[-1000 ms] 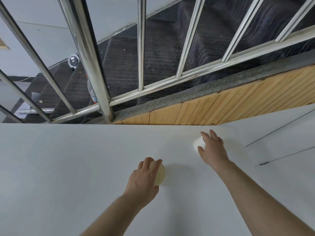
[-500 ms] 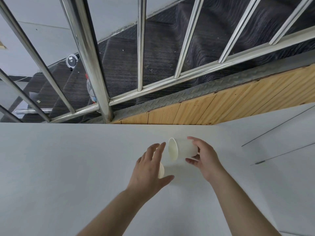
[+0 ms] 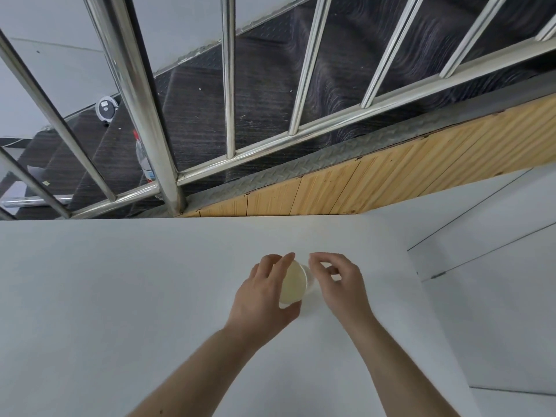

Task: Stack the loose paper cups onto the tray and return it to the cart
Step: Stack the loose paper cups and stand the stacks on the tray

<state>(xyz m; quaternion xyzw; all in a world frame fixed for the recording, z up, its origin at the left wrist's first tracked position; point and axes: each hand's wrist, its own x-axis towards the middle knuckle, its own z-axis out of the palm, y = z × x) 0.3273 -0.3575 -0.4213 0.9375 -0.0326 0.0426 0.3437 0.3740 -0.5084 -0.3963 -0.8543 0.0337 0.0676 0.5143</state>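
two paper cups (image 3: 293, 282) sat nested in the left hand (image 3: 264, 291) grip on the white surface (image 3: 120, 296); right hand (image 3: 340, 284) at three o'clock, loosely curled, empty. tray and cart unseen, so early days.

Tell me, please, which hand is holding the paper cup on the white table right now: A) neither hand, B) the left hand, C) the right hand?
B: the left hand has fingers and thumb curled round the paper cup, while the right hand hovers beside it, pinching nothing visible.
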